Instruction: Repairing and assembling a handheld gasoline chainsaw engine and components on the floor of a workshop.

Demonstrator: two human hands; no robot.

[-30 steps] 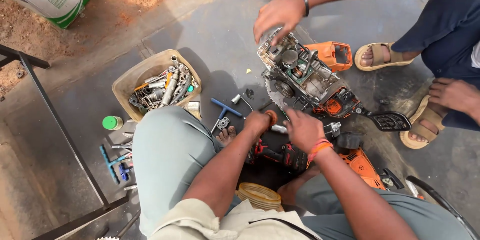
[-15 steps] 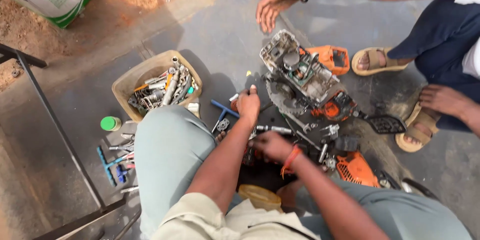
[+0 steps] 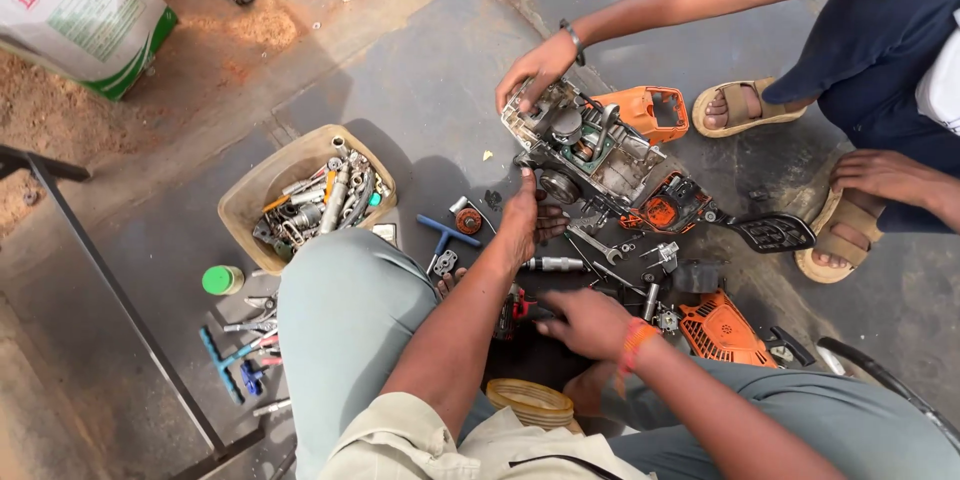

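Bright daylight lit the scene evenly from about two o'clock, throwing short, soft-edged shadows toward eight o'clock beside the tan tub (image 3: 262,202) and the pale sack (image 3: 75,10), while the view stayed sharp at centre, without glare, and bent slightly at the wide-angle edges.

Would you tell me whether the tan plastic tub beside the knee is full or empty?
Full: the tan plastic tub is heaped with metal tools reaching its rim.

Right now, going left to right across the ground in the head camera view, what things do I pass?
Green-capped can → tan tub of tools → blue T-handle wrench → left hand → stripped engine → orange cover → another person's sandal.
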